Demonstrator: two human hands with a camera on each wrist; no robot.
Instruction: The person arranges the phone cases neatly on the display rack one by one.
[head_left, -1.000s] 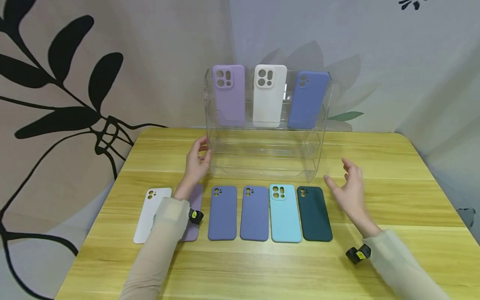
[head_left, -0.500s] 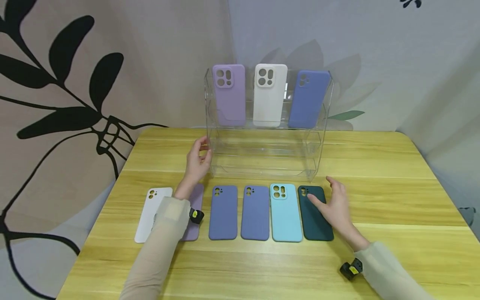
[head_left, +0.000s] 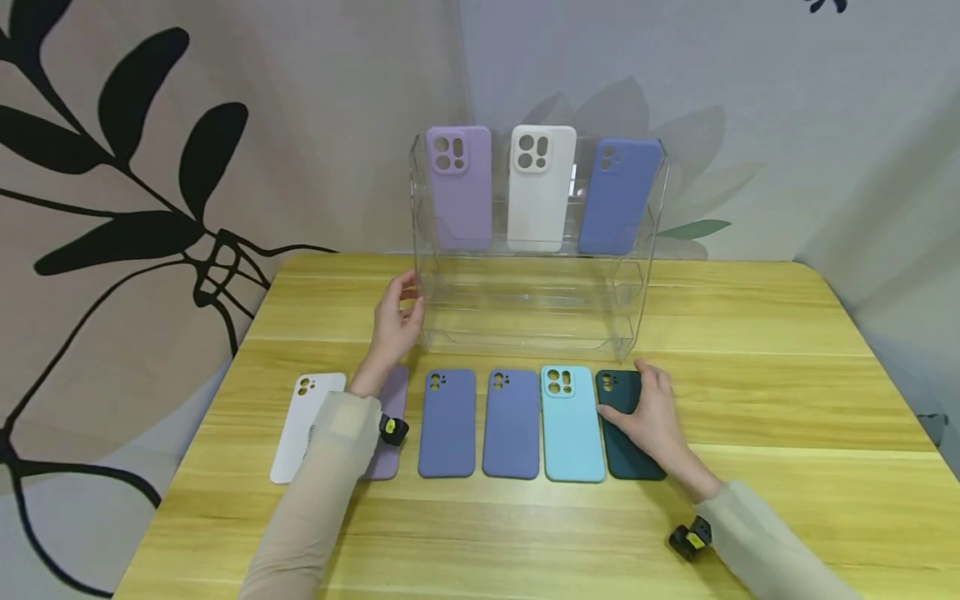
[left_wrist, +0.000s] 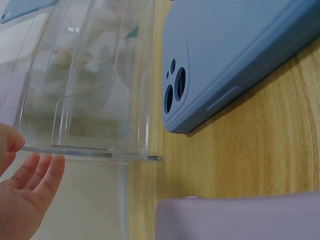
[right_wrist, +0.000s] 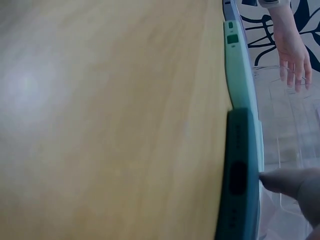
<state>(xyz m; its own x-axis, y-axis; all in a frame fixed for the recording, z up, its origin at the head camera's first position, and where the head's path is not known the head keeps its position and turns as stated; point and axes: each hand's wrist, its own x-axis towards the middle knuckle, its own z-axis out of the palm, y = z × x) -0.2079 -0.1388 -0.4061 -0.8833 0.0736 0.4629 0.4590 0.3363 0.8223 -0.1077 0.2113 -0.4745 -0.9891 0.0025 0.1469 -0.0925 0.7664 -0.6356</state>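
My left hand pinches the left edge of a clear display stand; in the left wrist view its thumb and fingers lie on either side of the panel's edge. My right hand spans a dark green phone case, thumb by its left edge and fingers by its upper right side. Whether it presses on the case cannot be told. A light blue phone case lies just left of it. Upright on the stand's upper tier are a lilac case, a white case and a blue case.
Two blue-violet cases lie in the middle of the table's row. Farther left are a purple case, partly under my left arm, and a white case. A patterned wall covering hangs behind the wooden table.
My right hand has moved left and down from beside the dark green phone case to over it. The left hand stays at the stand's edge.
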